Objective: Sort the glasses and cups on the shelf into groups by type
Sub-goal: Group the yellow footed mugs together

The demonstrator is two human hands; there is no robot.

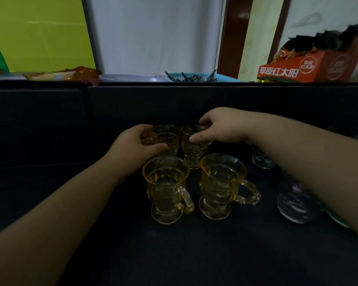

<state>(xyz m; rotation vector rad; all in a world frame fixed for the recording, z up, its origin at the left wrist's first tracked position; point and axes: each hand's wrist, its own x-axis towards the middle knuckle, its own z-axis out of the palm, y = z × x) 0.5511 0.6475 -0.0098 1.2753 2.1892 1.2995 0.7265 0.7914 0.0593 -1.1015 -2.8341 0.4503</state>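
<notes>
left hand (132, 148) gripping back-left amber mug (168, 139), right hand (219, 127) pinching back-right amber mug (192, 146) by its rim, two more mugs sitting just nearer, dark shelf (50, 203) lying open leftward

Four amber mugs (219, 182), clear-tinted, pressed ribbed and faceted pattern, paler feet. Shelf (174, 254) dark navy, plain. Clear glasses (293, 205) at right, one with purple marks. Box (310, 69) orange-red with white characters and a round logo; dark packets inside. Basket (194, 78) light blue, dark sticks in it. Panel (39, 34) yellow-green with a green edge. Wall (157, 34) white-grey. Door frame (234, 36) dark brown.
</notes>
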